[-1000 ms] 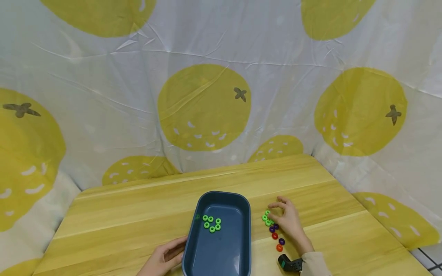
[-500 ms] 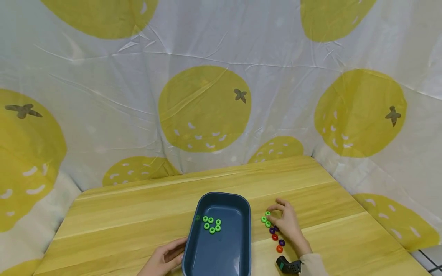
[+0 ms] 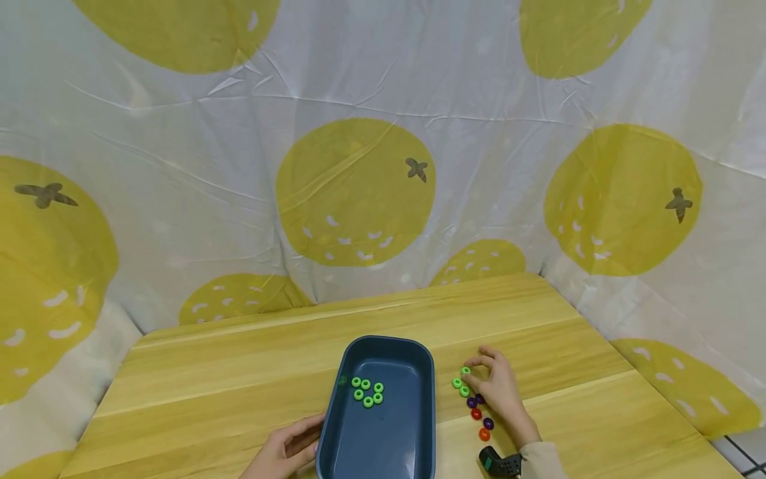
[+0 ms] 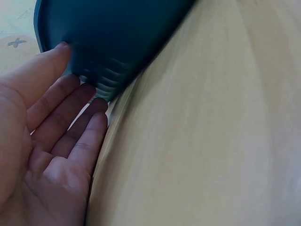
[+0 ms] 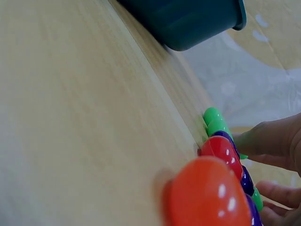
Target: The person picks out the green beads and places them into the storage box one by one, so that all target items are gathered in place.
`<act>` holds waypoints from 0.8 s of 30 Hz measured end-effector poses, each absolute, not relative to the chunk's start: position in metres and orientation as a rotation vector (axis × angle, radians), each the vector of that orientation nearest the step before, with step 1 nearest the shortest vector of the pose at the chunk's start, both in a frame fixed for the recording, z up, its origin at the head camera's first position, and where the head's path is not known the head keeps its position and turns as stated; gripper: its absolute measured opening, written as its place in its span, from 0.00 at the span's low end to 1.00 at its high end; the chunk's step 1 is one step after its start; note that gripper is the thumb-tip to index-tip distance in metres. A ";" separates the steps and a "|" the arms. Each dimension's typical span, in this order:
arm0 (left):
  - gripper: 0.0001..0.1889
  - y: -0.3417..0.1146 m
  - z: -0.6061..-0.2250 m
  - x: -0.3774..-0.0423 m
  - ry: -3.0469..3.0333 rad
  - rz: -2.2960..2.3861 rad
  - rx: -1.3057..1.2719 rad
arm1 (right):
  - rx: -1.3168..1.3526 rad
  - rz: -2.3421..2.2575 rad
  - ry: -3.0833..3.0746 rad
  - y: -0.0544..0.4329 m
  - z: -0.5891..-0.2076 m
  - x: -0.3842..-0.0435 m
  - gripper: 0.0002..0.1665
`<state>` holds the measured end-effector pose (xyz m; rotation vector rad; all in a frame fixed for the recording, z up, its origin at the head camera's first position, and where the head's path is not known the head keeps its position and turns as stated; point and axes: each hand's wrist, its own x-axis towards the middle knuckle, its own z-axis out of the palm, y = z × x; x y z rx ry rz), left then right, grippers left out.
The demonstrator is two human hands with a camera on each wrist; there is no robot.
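Observation:
A dark blue plastic tray [image 3: 383,439] stands on the wooden table, with several green ring-shaped beads [image 3: 368,402] inside it. My left hand [image 3: 287,447] rests against the tray's left outer wall; in the left wrist view its thumb and loosely extended fingers touch that wall. To the tray's right lies a line of loose beads: green [image 3: 457,383], purple [image 3: 489,424] and red [image 3: 476,414], with an orange-red one [image 3: 485,434] nearest. My right hand [image 3: 500,391] is at the green end, thumb and index finger apart beside a green bead [image 3: 465,370]. The fingers hide part of the line.
A black strapped device [image 3: 500,462] sits on my right wrist. The wooden table [image 3: 227,372] reaches back to a pale curtain [image 3: 227,219] printed with yellow fruit. White floor tiles [image 3: 745,452] show past the table's right edge.
My right thumb has shifted slightly left among the green beads, and one green bead beside it has gone out of sight. The left hand and tray hold their place.

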<state>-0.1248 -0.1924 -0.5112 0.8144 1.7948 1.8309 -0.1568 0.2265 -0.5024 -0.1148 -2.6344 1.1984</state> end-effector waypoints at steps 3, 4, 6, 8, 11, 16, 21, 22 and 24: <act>0.28 -0.193 -0.512 -0.125 1.791 1.836 0.821 | -0.119 1.182 -2.640 0.226 -0.499 -0.158 0.10; 0.28 -0.193 -0.512 -0.125 1.791 1.837 0.823 | -0.117 1.176 -2.641 0.225 -0.498 -0.158 0.10; 0.28 -0.193 -0.512 -0.125 1.787 1.840 0.832 | -0.111 1.175 -2.632 0.224 -0.496 -0.160 0.10; 0.27 -0.193 -0.513 -0.125 1.781 1.842 0.838 | -0.109 1.183 -2.623 0.223 -0.492 -0.162 0.10; 0.27 -0.192 -0.513 -0.125 1.773 1.841 0.835 | -0.107 1.193 -2.607 0.220 -0.484 -0.165 0.10; 0.28 -0.192 -0.513 -0.126 1.766 1.847 0.837 | -0.079 1.164 -2.600 0.210 -0.462 -0.169 0.10; 0.28 -0.194 -0.514 -0.126 1.780 1.844 0.845 | 0.016 1.154 -2.558 0.183 -0.435 -0.177 0.10; 0.28 -0.194 -0.513 -0.126 1.781 1.844 0.842 | 0.044 1.153 -2.546 0.176 -0.430 -0.179 0.10; 0.28 -0.193 -0.514 -0.126 1.776 1.847 0.846 | 0.098 1.151 -2.526 0.161 -0.423 -0.181 0.09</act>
